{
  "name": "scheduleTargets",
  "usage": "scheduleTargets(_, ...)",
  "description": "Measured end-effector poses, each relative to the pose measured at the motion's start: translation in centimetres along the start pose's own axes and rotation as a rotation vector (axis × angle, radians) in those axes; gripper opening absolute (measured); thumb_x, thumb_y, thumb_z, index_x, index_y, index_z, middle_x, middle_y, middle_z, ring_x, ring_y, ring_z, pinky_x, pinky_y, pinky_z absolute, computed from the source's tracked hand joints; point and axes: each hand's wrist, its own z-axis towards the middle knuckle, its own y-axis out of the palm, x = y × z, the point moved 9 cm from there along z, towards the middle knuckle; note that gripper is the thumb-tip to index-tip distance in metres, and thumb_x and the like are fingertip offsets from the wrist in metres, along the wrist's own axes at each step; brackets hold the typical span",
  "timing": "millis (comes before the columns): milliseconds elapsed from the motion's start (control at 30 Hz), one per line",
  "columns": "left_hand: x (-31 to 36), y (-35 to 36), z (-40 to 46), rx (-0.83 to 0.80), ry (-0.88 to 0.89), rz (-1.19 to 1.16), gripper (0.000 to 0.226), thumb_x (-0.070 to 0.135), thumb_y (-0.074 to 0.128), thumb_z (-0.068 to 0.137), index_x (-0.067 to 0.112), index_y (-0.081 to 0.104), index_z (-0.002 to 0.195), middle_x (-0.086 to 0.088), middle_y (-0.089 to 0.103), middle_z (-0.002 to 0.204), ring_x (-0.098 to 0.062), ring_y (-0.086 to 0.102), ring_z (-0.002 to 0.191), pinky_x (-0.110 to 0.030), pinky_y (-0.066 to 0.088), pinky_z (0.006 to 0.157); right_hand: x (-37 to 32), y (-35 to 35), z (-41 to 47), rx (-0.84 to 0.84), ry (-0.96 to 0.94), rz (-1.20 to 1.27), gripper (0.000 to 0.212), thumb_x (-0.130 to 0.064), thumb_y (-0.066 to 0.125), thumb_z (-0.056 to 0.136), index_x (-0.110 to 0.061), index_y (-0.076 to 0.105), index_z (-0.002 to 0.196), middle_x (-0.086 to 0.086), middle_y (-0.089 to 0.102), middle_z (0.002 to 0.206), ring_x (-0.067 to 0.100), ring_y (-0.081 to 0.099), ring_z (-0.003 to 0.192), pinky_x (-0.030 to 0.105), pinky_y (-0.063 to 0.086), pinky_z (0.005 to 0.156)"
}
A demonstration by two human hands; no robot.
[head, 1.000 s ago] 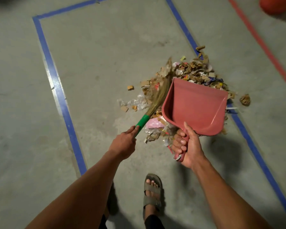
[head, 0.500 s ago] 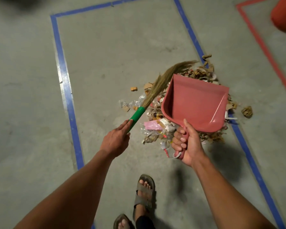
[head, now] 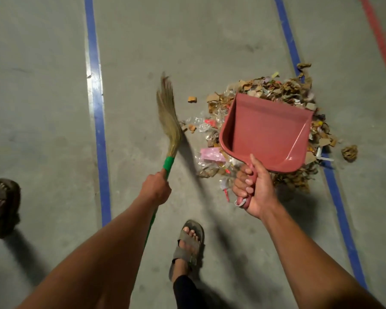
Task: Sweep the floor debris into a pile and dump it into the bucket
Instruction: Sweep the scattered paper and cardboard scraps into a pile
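A pile of cardboard scraps, plastic wrappers and paper bits, the debris pile (head: 274, 90), lies on the concrete floor right of centre. My right hand (head: 253, 186) grips the handle of an empty red dustpan (head: 267, 130), held tilted over the near side of the pile. My left hand (head: 157, 188) grips the green handle of a straw broom (head: 168, 121). Its bristles point up and away, left of the pile and clear of it. The bucket is not in view.
Blue tape lines (head: 98, 121) run along the floor on both sides of the pile, and a red tape line (head: 379, 41) crosses the far right corner. A stray crumpled scrap (head: 349, 152) lies right of the pile. My sandalled feet (head: 188, 244) stand below it.
The broom has swung left, out of the pile, and its bristles now point away. The dustpan stays over the pile. The view has shifted, and the orange object at top right has left the frame.
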Motion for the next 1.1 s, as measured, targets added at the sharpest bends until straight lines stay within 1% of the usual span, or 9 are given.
scheduleTargets(100,2.8,1.6,-0.9,-0.02,0.127,-0.005,0.051,0.027,0.047,0.104,0.028,0.041,0.155,-0.015,0.062,0.121,-0.03,0.063,0.095,-0.036,0.053,0.084,0.5,-1.2,-0.3,-0.002,0.018,-0.015,0.045,-0.049,0.059,0.101,-0.023,0.043,0.068,-0.008,0.03,0.047,0.006,0.024,0.034,0.022,0.017,0.036)
scheduleTargets(200,5.3,1.3,-2.6,0.046,0.262,-0.053,0.056,0.025,0.047,0.106,0.031,0.034,0.16,-0.012,0.062,0.136,-0.031,0.064,0.109,-0.039,0.052,0.095,0.6,-2.2,-1.2,-0.01,0.03,-0.021,0.044,-0.05,0.06,0.1,-0.024,0.044,0.068,-0.008,0.029,0.048,0.006,0.023,0.036,0.023,0.017,0.037)
scheduleTargets(300,7.1,0.9,-4.7,0.095,0.359,-0.031,0.059,0.024,0.047,0.106,0.031,0.029,0.162,-0.004,0.051,0.154,-0.033,0.06,0.123,-0.043,0.052,0.102,0.1,-3.1,-2.5,-0.022,0.035,-0.014,0.044,-0.051,0.06,0.1,-0.024,0.044,0.069,-0.008,0.028,0.049,0.006,0.023,0.036,0.023,0.017,0.037)
scheduleTargets(433,8.0,0.8,-7.0,0.136,0.363,0.073,0.064,0.028,0.045,0.107,0.037,0.018,0.164,0.004,0.029,0.169,-0.035,0.054,0.134,-0.048,0.053,0.104,-1.1,-4.2,-4.8,-0.047,0.027,-0.028,0.045,-0.05,0.058,0.1,-0.024,0.044,0.067,-0.008,0.028,0.048,0.006,0.024,0.034,0.023,0.021,0.035)
scheduleTargets(667,12.4,2.6,-14.2,0.256,0.377,0.041,0.064,0.026,0.042,0.109,0.029,0.012,0.166,-0.002,0.024,0.17,-0.038,0.058,0.126,-0.051,0.056,0.097,-4.0,-9.4,-9.8,-0.055,0.001,-0.045,0.044,-0.05,0.059,0.1,-0.024,0.043,0.069,-0.008,0.029,0.047,0.006,0.023,0.034,0.022,0.021,0.034)
scheduleTargets(767,15.8,5.0,-16.1,0.195,0.408,-0.021,0.064,0.023,0.04,0.108,0.025,0.01,0.165,-0.011,0.031,0.164,-0.039,0.059,0.118,-0.05,0.053,0.099,-5.1,-12.0,-11.7,-0.061,-0.004,-0.018,0.043,-0.051,0.058,0.1,-0.024,0.043,0.07,-0.008,0.029,0.048,0.006,0.024,0.034,0.023,0.022,0.033)
scheduleTargets(933,22.3,10.0,-17.8,0.069,0.447,-0.045,0.071,0.026,0.042,0.106,0.024,0.002,0.164,-0.019,0.039,0.137,-0.041,0.062,0.096,-0.051,0.053,0.086,-8.0,-17.1,-13.7,-0.024,-0.011,0.002,0.042,-0.05,0.058,0.101,-0.024,0.044,0.071,-0.008,0.03,0.048,0.006,0.025,0.034,0.023,0.023,0.034)
scheduleTargets(1000,25.3,11.8,-18.3,0.043,0.48,-0.047,0.073,0.03,0.046,0.104,0.022,0.005,0.164,-0.018,0.043,0.129,-0.041,0.061,0.096,-0.049,0.051,0.086,-9.5,-19.3,-14.1,-0.01,-0.015,0.016,0.042,-0.049,0.057,0.102,-0.023,0.044,0.071,-0.008,0.03,0.048,0.006,0.025,0.034,0.022,0.023,0.034)
scheduleTargets(1100,29.6,14.4,-18.5,0.022,0.516,-0.046,0.073,0.036,0.05,0.103,0.022,0.009,0.162,-0.019,0.046,0.134,-0.038,0.059,0.103,-0.046,0.051,0.092,-12.0,-22.7,-14.2,0.023,-0.016,0.03,0.043,-0.048,0.056,0.102,-0.023,0.045,0.069,-0.007,0.03,0.048,0.006,0.025,0.034,0.022,0.019,0.036)
